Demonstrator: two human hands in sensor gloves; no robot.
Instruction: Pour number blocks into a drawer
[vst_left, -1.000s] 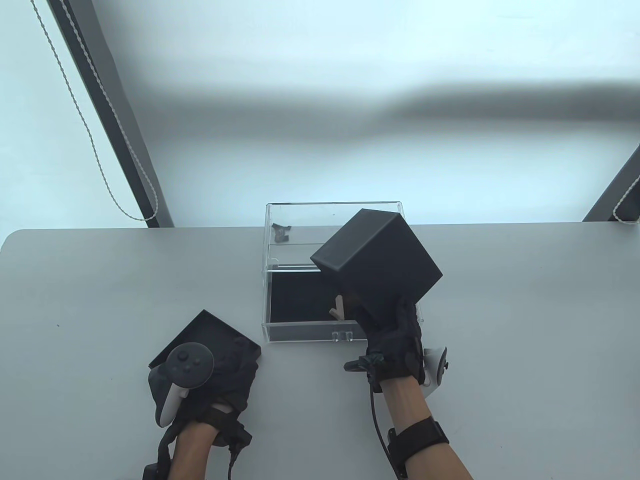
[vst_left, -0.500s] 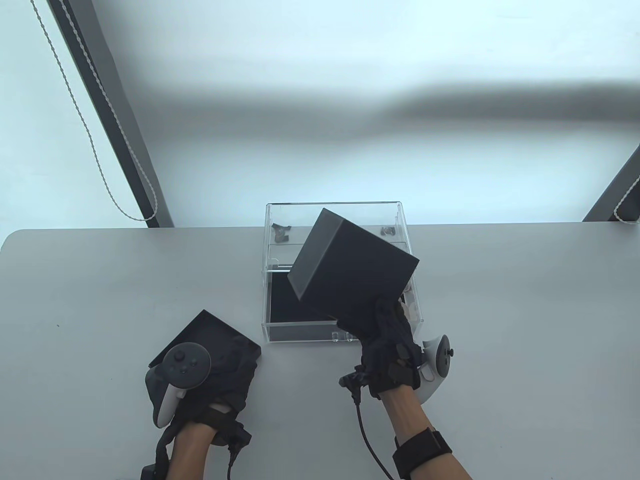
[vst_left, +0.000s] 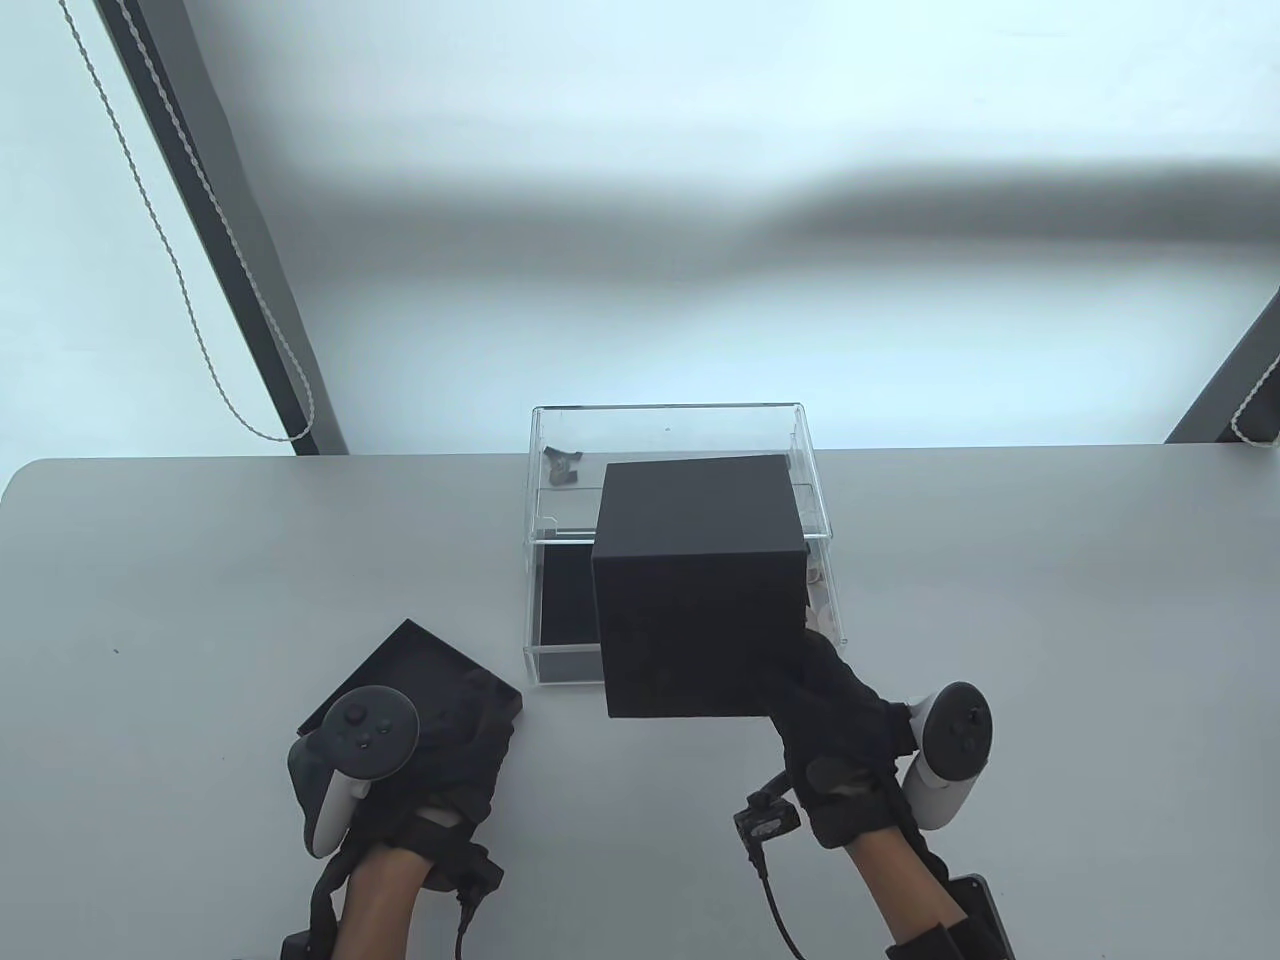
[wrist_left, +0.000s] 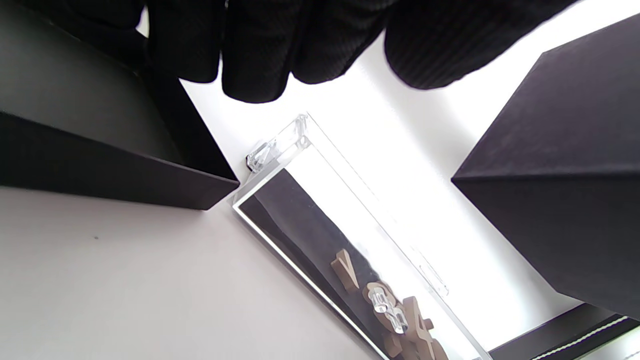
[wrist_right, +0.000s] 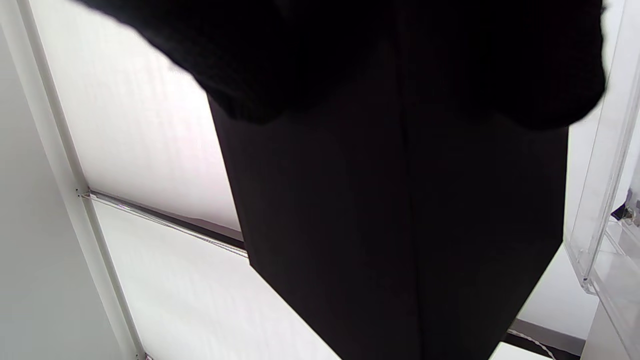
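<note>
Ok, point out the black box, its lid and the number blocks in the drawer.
black box (vst_left: 700, 625): table view, its near side face.
lid (vst_left: 400, 665): table view, bare far corner.
number blocks (wrist_left: 417, 327): left wrist view, a wooden piece behind the drawer front.

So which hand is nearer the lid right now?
Left. The left hand rests on the lid by the drawer; the right hand holds the box over the drawer.

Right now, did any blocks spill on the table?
No spill shows. The blocks lie inside the open drawer. The right hand holds the black box over it; the lid sits under the left hand.
</note>
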